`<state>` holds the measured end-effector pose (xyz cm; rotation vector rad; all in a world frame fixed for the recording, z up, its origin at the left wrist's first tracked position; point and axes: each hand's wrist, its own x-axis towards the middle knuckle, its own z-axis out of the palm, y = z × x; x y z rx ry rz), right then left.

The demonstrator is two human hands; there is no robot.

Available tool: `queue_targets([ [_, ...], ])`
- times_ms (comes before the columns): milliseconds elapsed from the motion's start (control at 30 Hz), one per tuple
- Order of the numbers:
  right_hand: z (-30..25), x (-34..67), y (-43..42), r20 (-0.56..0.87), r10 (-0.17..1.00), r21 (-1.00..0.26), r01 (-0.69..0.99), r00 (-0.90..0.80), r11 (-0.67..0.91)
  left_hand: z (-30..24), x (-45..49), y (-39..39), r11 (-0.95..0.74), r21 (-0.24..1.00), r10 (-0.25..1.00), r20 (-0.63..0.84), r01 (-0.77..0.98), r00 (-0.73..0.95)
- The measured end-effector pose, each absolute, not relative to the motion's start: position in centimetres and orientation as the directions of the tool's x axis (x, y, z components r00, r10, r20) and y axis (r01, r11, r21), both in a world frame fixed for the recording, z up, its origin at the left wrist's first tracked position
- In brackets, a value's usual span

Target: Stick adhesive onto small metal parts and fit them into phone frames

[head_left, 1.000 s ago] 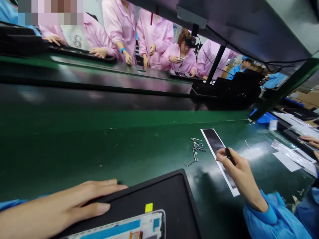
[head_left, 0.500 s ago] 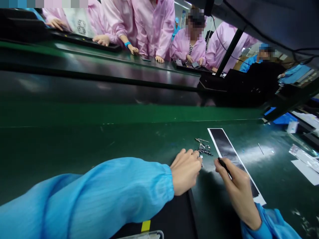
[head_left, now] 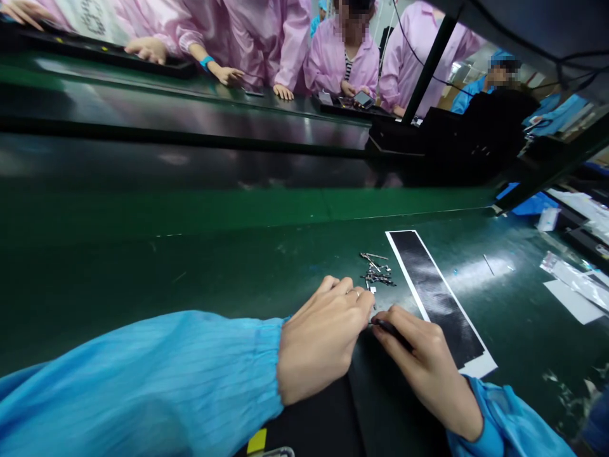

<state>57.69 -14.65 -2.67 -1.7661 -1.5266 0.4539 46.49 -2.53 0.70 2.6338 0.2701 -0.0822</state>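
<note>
My left hand (head_left: pixel 328 333), in a blue sleeve, reaches in over the green table with its fingers curled down and together. Its fingertips are hidden behind the hand, so what they hold, if anything, I cannot make out. A small part with a white tab (head_left: pixel 373 290) shows just beyond those fingers. My right hand (head_left: pixel 423 358) is closed on a slim black tool (head_left: pixel 392 331), whose thin tip points left, close to my left fingers. Just past both hands lies a loose pile of small dark and metallic strip-like parts (head_left: pixel 378 277).
A black sheet with white edges (head_left: pixel 435 295) lies right of the pile. Under my left forearm is a black tray or mat (head_left: pixel 323 422) with a yellow patch. Clear plastic and white paper (head_left: pixel 573 298) lie at right. Co-workers in pink coats stand across the bench, beyond a raised ledge.
My right hand has moved left, bringing the black tool's tip up to my left fingers. My left hand now shows larger and slightly further left. The view has shifted a little.
</note>
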Motion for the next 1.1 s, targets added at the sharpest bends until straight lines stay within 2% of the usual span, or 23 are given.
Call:
queue_targets([
  [133,-2.2,57.8,-14.6,0.151,0.953,-0.743,0.666,0.261,-0.065,0.6,46.2,-2.3,-0.781,0.577,0.271,-0.033,0.24,0.962],
  [367,-2.1,57.9,-15.1,0.197,0.856,-0.797,0.586,0.477,-0.143,0.6,46.2,-1.8,-0.436,0.854,0.519,-0.019,0.284,0.854],
  [500,-2.5,57.3,-15.4,0.192,0.845,-0.848,0.517,0.5,-0.113,0.6,46.6,-2.4,-0.043,0.984,0.442,-0.135,0.171,0.887],
  [567,-2.6,56.7,-15.5,0.214,0.857,-0.848,0.525,0.469,-0.076,0.4,46.7,-2.9,0.17,0.978,0.426,-0.183,0.12,0.886],
  [633,-2.6,56.2,-15.5,0.281,0.849,-0.814,0.579,0.449,-0.037,0.4,46.7,-3.4,0.297,0.95,0.45,-0.229,0.098,0.863],
  [767,-2.7,55.5,-15.5,0.477,0.824,-0.62,0.781,0.305,0.07,0.5,46.5,-3.8,0.342,0.936,0.469,-0.249,0.086,0.847],
  [833,-2.6,55.4,-15.7,0.518,0.821,-0.565,0.817,0.24,0.117,0.6,46.3,-3.8,0.349,0.934,0.487,-0.246,0.072,0.838],
  [1000,-2.1,55.8,-15.8,0.423,0.835,-0.745,0.659,0.354,0.098,1.0,46.0,-3.6,0.419,0.907,0.501,-0.268,0.04,0.823],
  [1100,-2.0,56.0,-15.7,0.353,0.834,-0.833,0.548,0.424,0.074,1.1,45.9,-3.7,0.4,0.916,0.518,-0.255,0.033,0.816],
])
